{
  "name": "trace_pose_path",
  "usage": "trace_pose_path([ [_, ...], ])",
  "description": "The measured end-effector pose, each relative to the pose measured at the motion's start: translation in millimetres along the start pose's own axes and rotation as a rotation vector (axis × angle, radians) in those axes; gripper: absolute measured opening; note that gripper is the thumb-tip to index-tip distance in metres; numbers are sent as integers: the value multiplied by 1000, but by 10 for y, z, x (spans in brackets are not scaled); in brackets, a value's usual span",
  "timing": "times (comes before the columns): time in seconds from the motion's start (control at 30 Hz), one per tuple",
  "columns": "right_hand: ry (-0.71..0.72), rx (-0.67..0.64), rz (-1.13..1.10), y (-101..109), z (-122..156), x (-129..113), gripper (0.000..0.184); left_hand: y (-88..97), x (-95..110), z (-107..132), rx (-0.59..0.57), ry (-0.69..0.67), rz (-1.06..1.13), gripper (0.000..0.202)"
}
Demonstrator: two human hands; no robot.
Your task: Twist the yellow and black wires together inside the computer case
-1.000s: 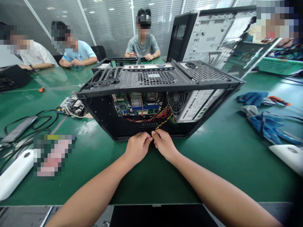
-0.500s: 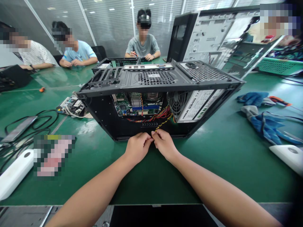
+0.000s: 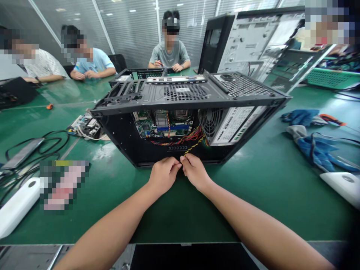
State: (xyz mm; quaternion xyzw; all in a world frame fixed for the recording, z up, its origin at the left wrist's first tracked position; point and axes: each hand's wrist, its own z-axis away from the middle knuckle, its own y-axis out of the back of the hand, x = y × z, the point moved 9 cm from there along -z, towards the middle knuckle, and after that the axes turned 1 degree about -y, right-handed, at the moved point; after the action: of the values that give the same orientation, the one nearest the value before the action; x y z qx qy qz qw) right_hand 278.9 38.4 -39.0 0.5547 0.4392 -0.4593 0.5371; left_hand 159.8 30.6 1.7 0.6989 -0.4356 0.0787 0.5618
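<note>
An open black computer case (image 3: 185, 93) lies on its side on the green table (image 3: 261, 187), showing a motherboard (image 3: 163, 122), a power supply with fan (image 3: 227, 123) and red and yellow wiring. A yellow-black twisted cable (image 3: 194, 145) runs out of the case to my hands. My left hand (image 3: 164, 175) and my right hand (image 3: 194, 171) meet at the case's near edge, both closed with fingertips pinched on the cable's end. What sits at that end is hidden by my fingers.
Blue gloves (image 3: 317, 144) and an orange-handled tool (image 3: 332, 120) lie at the right. A white device (image 3: 17, 206), black cables (image 3: 36, 146) and a loose circuit board (image 3: 86, 126) lie at the left. Another case (image 3: 253, 41) stands behind. Three people sit across the table.
</note>
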Motion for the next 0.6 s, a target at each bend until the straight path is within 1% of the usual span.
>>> trace_pose_path([
  [0.2, -5, 18, -1, 16, -5, 27, 35, 9, 4, 5, 15, -7, -17, 12],
  [0.4, -60, 22, -21, 15, -9, 75, 37, 20, 19, 22, 34, -40, -55, 11],
  [0.6, -44, 19, 5, 16, 2, 27, 37, 13, 20, 20, 30, -46, -45, 11],
])
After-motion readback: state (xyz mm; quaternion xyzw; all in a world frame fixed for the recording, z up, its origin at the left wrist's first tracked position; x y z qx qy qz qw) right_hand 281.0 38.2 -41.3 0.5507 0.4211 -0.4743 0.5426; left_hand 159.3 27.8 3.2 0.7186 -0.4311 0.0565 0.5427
